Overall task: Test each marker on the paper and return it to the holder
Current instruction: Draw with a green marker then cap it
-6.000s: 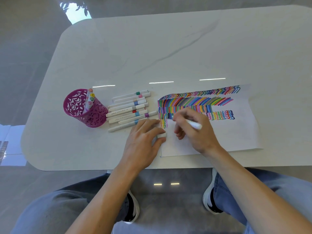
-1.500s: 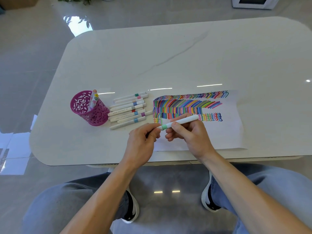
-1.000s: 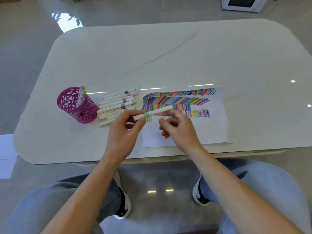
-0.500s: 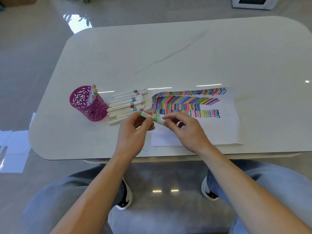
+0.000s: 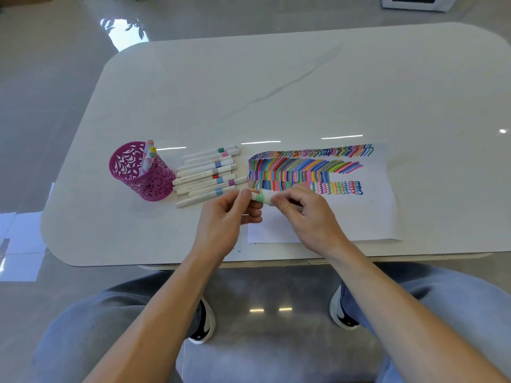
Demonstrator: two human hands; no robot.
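Observation:
A white marker with a green band (image 5: 260, 197) is held between both hands just above the left edge of the paper (image 5: 367, 217). My left hand (image 5: 225, 219) pinches its left end. My right hand (image 5: 304, 214) grips the other end, hiding most of the barrel. The paper is covered with rows of coloured strokes. A pink cut-out holder (image 5: 138, 172) stands at the left with a few markers (image 5: 148, 158) upright in it. Several white markers (image 5: 208, 172) lie in a row between the holder and the paper.
The white table (image 5: 276, 87) has rounded corners, and its front edge runs just below my hands. My knees and shoes show under it. A white appliance (image 5: 414, 2) stands on the floor at the far right.
The hands brought the green marker together from a wide hold into a close one. My right hand slid along the barrel until only a short green part shows.

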